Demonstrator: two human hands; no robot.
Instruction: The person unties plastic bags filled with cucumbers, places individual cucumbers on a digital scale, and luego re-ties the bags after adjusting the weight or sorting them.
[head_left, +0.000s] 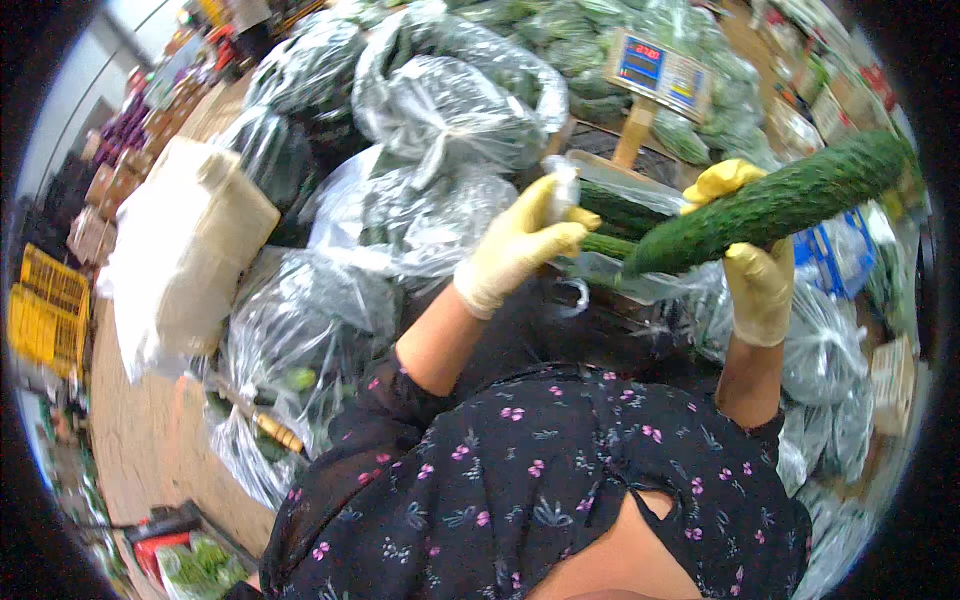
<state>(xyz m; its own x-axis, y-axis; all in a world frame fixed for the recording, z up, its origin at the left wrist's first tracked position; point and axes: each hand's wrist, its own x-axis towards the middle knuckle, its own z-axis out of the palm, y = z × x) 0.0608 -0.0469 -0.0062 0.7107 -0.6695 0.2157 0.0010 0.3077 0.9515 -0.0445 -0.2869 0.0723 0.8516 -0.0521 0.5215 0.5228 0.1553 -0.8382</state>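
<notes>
My right hand (757, 277), in a pale yellow glove, grips a long dark green cucumber (772, 202) with bumpy skin. The cucumber is held up at a slant, its lower end towards my left hand. My gloved left hand (525, 240) pinches a bunched piece of clear plastic (562, 187) between thumb and fingers. Between the hands, more cucumbers (619, 210) lie in a clear plastic bag (622, 274) below the post of a weighing scale (660, 75). The scale's display is lit.
Tied clear bags of green produce (450, 120) are heaped ahead and to the left. A white sack (187, 255) leans there, near a wooden-handled tool (277, 431). Yellow crates (49, 315) stand far left. A blue basket (836, 255) and filled bags (821, 337) are at right.
</notes>
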